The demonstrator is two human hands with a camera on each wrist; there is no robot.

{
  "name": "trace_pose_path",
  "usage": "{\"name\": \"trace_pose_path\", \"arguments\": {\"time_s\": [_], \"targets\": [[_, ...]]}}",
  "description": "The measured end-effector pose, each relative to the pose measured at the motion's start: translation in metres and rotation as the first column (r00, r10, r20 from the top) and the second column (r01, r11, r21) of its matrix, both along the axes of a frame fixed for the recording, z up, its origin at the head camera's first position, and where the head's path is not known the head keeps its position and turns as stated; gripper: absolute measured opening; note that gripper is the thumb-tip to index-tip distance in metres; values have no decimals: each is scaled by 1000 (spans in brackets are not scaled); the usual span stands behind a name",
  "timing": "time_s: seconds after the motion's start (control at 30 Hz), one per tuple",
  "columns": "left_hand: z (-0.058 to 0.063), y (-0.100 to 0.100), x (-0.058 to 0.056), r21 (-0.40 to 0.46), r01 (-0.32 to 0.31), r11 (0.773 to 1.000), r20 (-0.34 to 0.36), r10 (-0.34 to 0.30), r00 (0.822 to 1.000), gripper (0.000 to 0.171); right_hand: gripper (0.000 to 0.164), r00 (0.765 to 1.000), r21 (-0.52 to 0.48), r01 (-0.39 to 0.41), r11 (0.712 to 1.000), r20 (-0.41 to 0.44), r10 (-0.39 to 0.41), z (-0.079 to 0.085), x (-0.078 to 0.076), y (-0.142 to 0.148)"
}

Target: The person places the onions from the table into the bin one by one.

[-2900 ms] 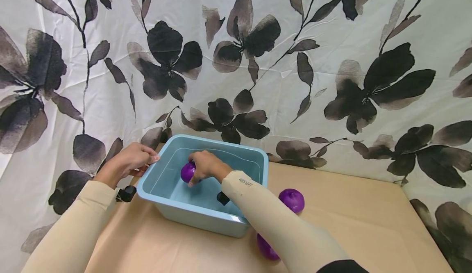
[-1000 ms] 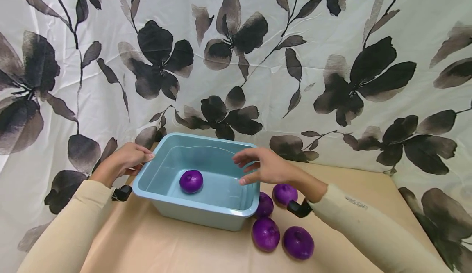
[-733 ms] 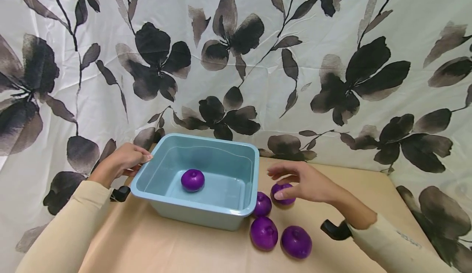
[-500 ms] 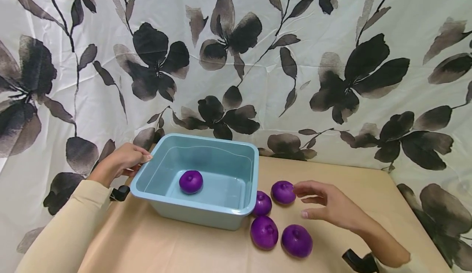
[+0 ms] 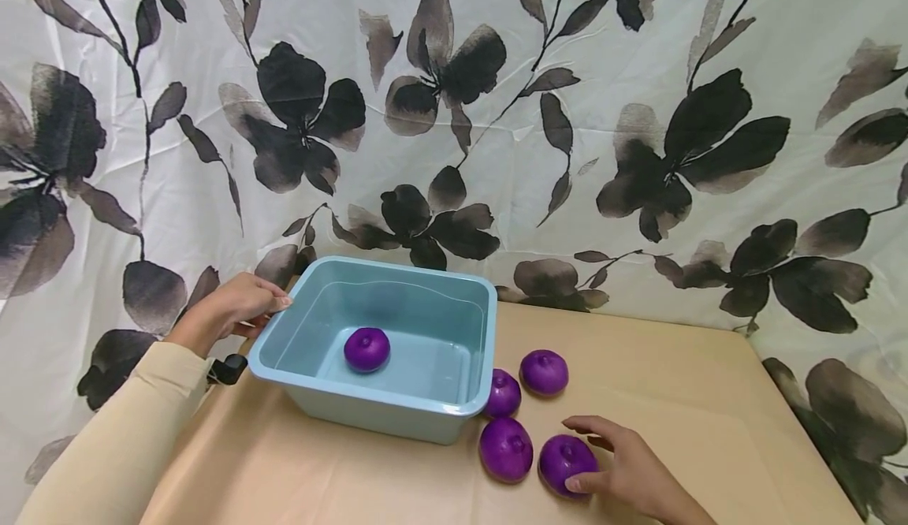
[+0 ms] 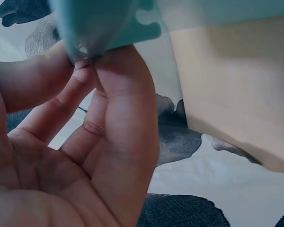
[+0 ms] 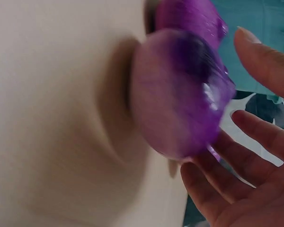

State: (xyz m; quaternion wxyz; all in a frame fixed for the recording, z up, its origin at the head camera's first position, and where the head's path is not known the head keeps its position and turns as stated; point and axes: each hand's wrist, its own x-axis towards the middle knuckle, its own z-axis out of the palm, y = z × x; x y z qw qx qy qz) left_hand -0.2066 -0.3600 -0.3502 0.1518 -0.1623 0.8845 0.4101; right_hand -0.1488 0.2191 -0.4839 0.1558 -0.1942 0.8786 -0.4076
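A light blue plastic tub (image 5: 376,422) stands on the table, with one purple onion (image 5: 366,350) on its floor. My left hand (image 5: 241,304) pinches the tub's left rim between thumb and fingers; the left wrist view shows that hand (image 6: 99,123) under the rim. At the front right, my right hand (image 5: 631,466) is spread around the nearest onion (image 5: 563,462), thumb in front and fingers behind. Seen from the right wrist, the fingers (image 7: 241,165) are extended beside this glossy onion (image 7: 180,99), and the thumb stands off it.
Right of the tub lie more onions: one against its corner (image 5: 502,393), one in front (image 5: 506,450) and one farther back (image 5: 544,373). Tan paper covers the table (image 5: 674,383). A white floral cloth (image 5: 539,139) hangs behind.
My right hand has left the onion inside the tub, swung right over the rim, and come down at the front right onion. The left hand stays on the rim.
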Motion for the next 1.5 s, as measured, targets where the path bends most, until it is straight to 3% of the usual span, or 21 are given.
{"name": "trace_pose_path", "arguments": {"time_s": [0.13, 0.3, 0.6, 0.83, 1.2, 1.37, 1.5], "targets": [[1, -2, 1, 15, 18, 1000, 23, -18, 1000, 37, 78, 1000, 52, 15, 999, 14, -16, -12, 11, 0], [4, -4, -1, 49, 52, 997, 52, -54, 997, 41, 86, 995, 101, 8, 995, -96, 2, -24, 18, 2], [7, -6, -3, 99, 75, 992, 56, -81, 995, 54, 86, 992, 82, -5, 997, -125, 15, -26, 18, 3], [7, -5, -2, 103, 76, 992, 48, -81, 996, 54, 87, 983, 45, -33, 998, -181, 41, -30, 20, 0], [11, -8, 0, 85, 75, 994, 55, -80, 995, 55, 83, 998, 19, -6, 1000, -57, 8, -27, 22, -5], [11, -7, 0, 71, 78, 994, 43, -81, 996, 55, 83, 999, -22, 35, 999, 24, -35, -13, 24, -10], [11, -7, 2, 53, 76, 996, 29, -78, 997, 55, 81, 998, -61, 29, 998, -54, -33, 4, 25, -18]]}}
